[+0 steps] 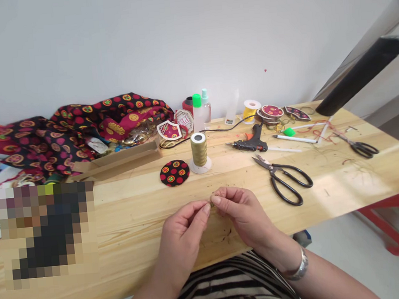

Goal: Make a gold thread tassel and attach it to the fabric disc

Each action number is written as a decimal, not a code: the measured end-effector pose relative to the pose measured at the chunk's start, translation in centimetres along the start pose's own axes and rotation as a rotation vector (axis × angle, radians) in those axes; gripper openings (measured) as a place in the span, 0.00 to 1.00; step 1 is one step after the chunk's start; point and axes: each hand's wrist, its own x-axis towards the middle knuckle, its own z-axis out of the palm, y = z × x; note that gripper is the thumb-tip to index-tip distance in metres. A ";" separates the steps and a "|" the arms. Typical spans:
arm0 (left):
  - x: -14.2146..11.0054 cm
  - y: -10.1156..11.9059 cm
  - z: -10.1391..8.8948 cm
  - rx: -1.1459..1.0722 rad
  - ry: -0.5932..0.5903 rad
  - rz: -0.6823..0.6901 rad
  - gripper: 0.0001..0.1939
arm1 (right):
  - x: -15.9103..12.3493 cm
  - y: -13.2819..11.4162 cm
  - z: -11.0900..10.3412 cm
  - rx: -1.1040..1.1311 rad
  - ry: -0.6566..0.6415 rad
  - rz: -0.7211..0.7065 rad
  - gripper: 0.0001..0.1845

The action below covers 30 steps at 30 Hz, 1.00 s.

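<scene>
My left hand (188,225) and my right hand (241,211) meet over the front of the table, thumbs pressed against forefingers in a pinch. Something tiny sits between the fingertips, too small to make out. Just beyond them stands a spool of olive-gold thread (199,154) on a white base. To its left lies a round black fabric piece (174,173) with red and yellow flower patterns. Large black-handled scissors (285,174) rest spread apart to the right of my right hand.
A black glue gun (251,141), a white pen (296,138) and smaller scissors (362,148) lie at the right. Bottles (198,114) stand by the wall. Patterned fabric (112,115) is heaped behind a cardboard tray (127,161). A red stool (398,225) stands beside the table.
</scene>
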 end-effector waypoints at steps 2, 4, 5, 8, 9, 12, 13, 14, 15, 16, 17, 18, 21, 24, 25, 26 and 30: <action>0.0 0.0 -0.1 0.031 0.011 0.021 0.12 | 0.0 0.0 0.0 -0.029 0.025 -0.005 0.11; 0.1 0.0 -0.2 0.053 0.025 0.037 0.12 | 0.0 0.1 0.0 -0.057 0.047 -0.014 0.10; 0.1 0.0 -0.2 0.059 0.032 0.040 0.12 | 0.0 0.1 -0.1 -0.069 0.053 -0.020 0.09; 0.2 0.0 -0.1 0.056 0.037 0.037 0.12 | 0.1 0.1 -0.2 -0.110 0.060 -0.033 0.07; 0.2 0.0 -0.1 0.052 0.035 0.037 0.12 | 0.0 0.0 -0.2 -0.124 0.060 -0.035 0.06; 0.2 0.0 -0.1 0.052 0.023 0.037 0.12 | 0.0 -0.3 -0.2 -0.183 0.061 -0.048 0.06; 0.2 0.0 -0.1 0.058 0.020 0.038 0.12 | 0.0 -0.5 -0.3 -0.211 0.061 -0.058 0.05; 0.2 0.0 -0.1 0.067 0.017 0.038 0.12 | -0.1 -0.6 -0.3 -0.241 0.060 -0.068 0.05; 0.1 0.1 -0.1 0.077 0.016 0.039 0.12 | -0.1 -0.8 -0.3 -0.271 0.059 -0.075 0.05; 0.1 0.1 -0.1 0.088 0.018 0.041 0.12 | -0.1 -0.9 -0.3 -0.298 0.057 -0.081 0.05; 0.1 0.1 -0.1 0.096 0.020 0.043 0.12 | -0.1 -1.1 -0.3 -0.319 0.053 -0.083 0.05; 0.1 0.1 -0.1 0.102 0.023 0.043 0.12 | -0.1 -1.1 -0.4 -0.334 0.047 -0.083 0.05; 0.2 0.2 -0.1 0.099 0.025 0.032 0.13 | 0.0 -1.2 -0.5 -0.352 0.031 -0.079 0.05; 0.2 0.1 -0.2 0.066 0.021 0.018 0.13 | 0.1 -1.2 -0.5 -0.353 0.027 -0.088 0.04; 0.2 0.0 -0.2 0.054 0.022 0.012 0.14 | 0.1 -1.2 -0.5 -0.353 0.026 -0.090 0.04; 0.2 -0.1 -0.2 0.045 0.024 0.007 0.14 | 0.1 -1.1 -0.5 -0.352 0.024 -0.091 0.04; 0.2 -0.4 -0.3 0.023 0.027 -0.009 0.14 | 0.0 -1.0 -0.5 -0.353 0.025 -0.098 0.04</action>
